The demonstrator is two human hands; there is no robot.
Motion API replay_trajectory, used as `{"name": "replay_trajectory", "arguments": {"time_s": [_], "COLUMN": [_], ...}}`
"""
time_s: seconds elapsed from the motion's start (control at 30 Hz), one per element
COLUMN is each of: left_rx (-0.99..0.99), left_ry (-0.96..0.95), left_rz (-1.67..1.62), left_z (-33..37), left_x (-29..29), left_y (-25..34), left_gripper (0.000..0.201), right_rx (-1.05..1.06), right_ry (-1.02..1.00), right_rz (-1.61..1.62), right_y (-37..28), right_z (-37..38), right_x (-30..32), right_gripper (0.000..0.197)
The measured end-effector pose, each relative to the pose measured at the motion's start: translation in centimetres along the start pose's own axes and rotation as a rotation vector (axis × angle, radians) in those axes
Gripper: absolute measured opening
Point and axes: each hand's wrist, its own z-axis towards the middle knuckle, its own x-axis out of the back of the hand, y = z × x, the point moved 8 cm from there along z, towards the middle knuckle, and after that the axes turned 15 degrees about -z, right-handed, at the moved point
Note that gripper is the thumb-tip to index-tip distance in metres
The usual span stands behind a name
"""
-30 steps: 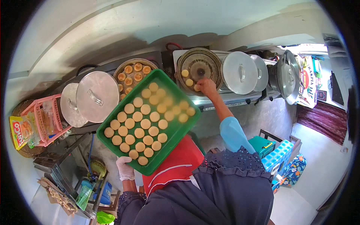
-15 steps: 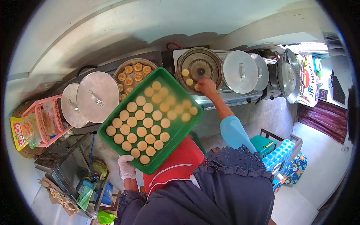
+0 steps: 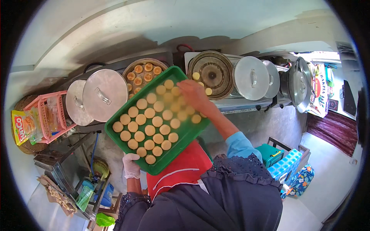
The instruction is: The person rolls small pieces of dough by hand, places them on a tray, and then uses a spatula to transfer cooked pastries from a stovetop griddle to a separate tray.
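Observation:
A green rectangular tray (image 3: 115, 135) is tilted across my front, with several pale round dough pieces (image 3: 139, 136) lying in rows. My left hand (image 3: 131, 164), in a white glove, grips the tray's near left edge. My bare right hand (image 3: 193, 93) is over the tray's far right edge, beside the dough pieces there; a hazy patch blurs this area and the fingertips are not clear. Just beyond it, a round dark pan (image 3: 212, 75) on the stove holds a few pale dough pieces (image 3: 196, 76) along its left side, partly hidden by my hand and the tray.
Browned round cakes (image 3: 137, 81) sit in another pan behind the tray. Metal lids (image 3: 105, 94) lie at left, more lids (image 3: 251, 78) at right. A pink basket (image 3: 50, 115) stands far left; a lidded pot (image 3: 296, 82) stands far right. Below right are a green case (image 3: 269, 154) and a blue box (image 3: 285, 163).
My right hand has moved back from the dark pan, to the left, over the tray's far edge. My left hand still holds the tray.

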Motion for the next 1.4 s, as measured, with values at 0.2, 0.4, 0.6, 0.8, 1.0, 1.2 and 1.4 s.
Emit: {"name": "replay_trajectory", "arguments": {"time_s": [0.2,0.4,0.6,0.8,1.0,1.2,1.4], "left_rx": [-0.016,0.003,0.005,0.013,0.035,0.025,0.003], "left_ry": [-0.038,-0.049,-0.046,0.01,-0.041,-0.032,-0.024], "left_rz": [0.009,-0.025,-0.011,0.011,-0.021,-0.096,-0.067], "left_z": [0.2,0.8,1.0,1.3,1.8,2.0,2.1], "left_x": [-0.6,-0.3,-2.1,-1.9,-2.1,-2.5,-1.3], "left_y": [-0.4,-0.7,-0.5,-0.5,-0.8,-0.8,-0.8], "left_gripper": [0.063,0.065,0.066,0.067,0.068,0.072,0.07], "right_rx": [-0.106,-0.343,-0.246,-0.408,-0.453,-0.509,-0.305], "right_ry": [-0.232,-0.384,-0.367,-0.328,-0.185,-0.216,-0.198], "right_rz": [-0.277,0.04,-0.073,0.18,0.552,0.641,0.277], "right_y": [0.0,0.9,1.7,2.8,4.4,5.1,3.7], "right_z": [0.5,0.6,0.3,0.6,-0.3,-0.6,0.4], "right_x": [-4.5,-4.4,-4.6,-3.5,-3.7,-4.6,-4.0], "right_gripper": [0.027,0.028,0.026,0.031,0.039,0.03,0.029]}}
